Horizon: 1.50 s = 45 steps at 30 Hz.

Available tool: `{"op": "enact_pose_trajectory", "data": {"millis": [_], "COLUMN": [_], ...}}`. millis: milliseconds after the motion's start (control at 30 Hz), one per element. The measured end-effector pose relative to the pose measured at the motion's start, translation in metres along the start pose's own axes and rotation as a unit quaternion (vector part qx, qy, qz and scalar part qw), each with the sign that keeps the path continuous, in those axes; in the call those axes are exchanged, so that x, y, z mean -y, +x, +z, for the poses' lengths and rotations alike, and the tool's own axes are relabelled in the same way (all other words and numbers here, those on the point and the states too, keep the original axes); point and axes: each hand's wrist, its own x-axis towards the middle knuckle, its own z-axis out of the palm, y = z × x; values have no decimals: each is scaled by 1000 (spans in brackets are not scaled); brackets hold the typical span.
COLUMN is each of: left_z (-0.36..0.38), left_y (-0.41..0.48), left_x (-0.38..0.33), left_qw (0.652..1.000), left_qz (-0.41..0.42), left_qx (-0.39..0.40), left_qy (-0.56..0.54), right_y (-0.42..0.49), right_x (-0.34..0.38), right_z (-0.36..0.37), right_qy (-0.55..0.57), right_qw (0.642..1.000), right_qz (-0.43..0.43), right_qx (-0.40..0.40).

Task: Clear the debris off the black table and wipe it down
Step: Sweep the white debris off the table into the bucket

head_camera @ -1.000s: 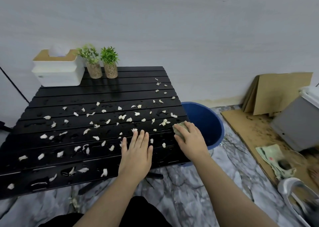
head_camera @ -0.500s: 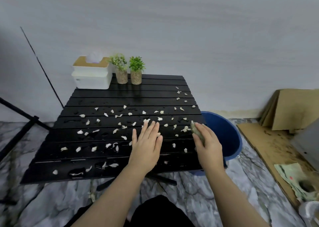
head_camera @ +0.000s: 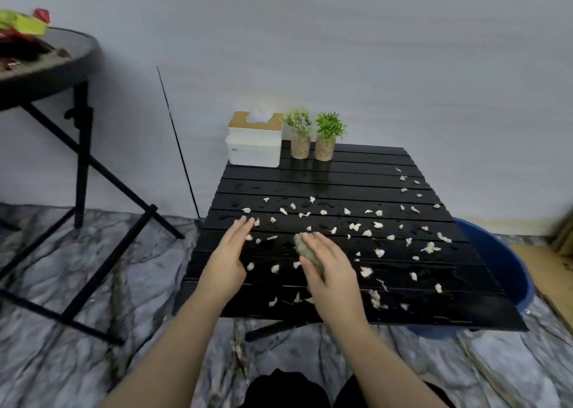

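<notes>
The black slatted table (head_camera: 341, 187) is wet and strewn with several small white scraps of debris (head_camera: 366, 232). My left hand (head_camera: 228, 257) lies flat with straight fingers on the table's left part, fingertips among the scraps. My right hand (head_camera: 331, 271) grips a greyish-green sponge (head_camera: 305, 251) and holds it on the table near the middle front. The scraps spread mostly from the middle to the right edge.
A white tissue box (head_camera: 254, 142) and two small potted plants (head_camera: 313, 136) stand at the table's far left corner. A blue bucket (head_camera: 496, 262) sits on the floor by the table's right side. A dark round table (head_camera: 46, 66) on folding legs stands at the left.
The view has swung left and pulled back. Both hands moved left across the table: the left one to the left part, the right one with the sponge from the right edge to the middle.
</notes>
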Motion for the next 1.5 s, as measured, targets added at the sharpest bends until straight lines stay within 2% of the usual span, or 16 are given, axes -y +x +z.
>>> {"op": "enact_pose_trajectory", "data": {"millis": [67,167,333,400,500,600,733,833,900,933,1033,1100,1200,1333,1433,1500], "left_z": [-12,-28,-35,-33,-34,-34,-35,-33,-33,-33,-34,-34,-35,-41,-41,-39], "left_y": [-2,-10,-28,-30,-29,-29,-28,-28,-27,-27,-28,-28,-27,-9,-5,-8], "left_x": [22,53,83,84,84,83,81,82,83,83,84,83,85,93,102,106], "left_qw": [1000,999,987,986,986,986,982,980,980,980,980,980,979,982,972,972], "left_qz": [8,-34,-70,-70,-76,-74,-57,-58,-59,-60,-62,-65,-62,-51,-70,-79], "left_qx": [-3,-3,79,85,81,82,87,90,92,92,92,92,101,88,107,110], "left_qy": [17,35,120,125,123,127,157,168,167,165,164,163,164,161,197,193], "right_y": [0,-6,-17,-19,-22,-23,-24,-27,-25,-24,-25,-25,-29,-31,-14,1], "right_x": [9,25,47,50,53,43,6,-5,11,22,47,44,17,-5,19,41], "right_z": [18,52,111,130,148,144,106,83,92,104,139,140,111,78,100,123], "right_qy": [-4,-14,-16,-42,-146,-206,-231,-196,-184,-183,-162,-190,-208,-185,-176,-177], "right_qw": [1000,999,1000,999,989,977,973,976,979,980,986,980,978,977,980,981], "right_qz": [-4,-19,-13,-10,-33,-58,15,65,38,9,-27,-35,7,65,-15,-65], "right_qx": [18,35,7,3,-1,-3,-7,-69,-86,-74,34,51,19,-82,-88,-47]}}
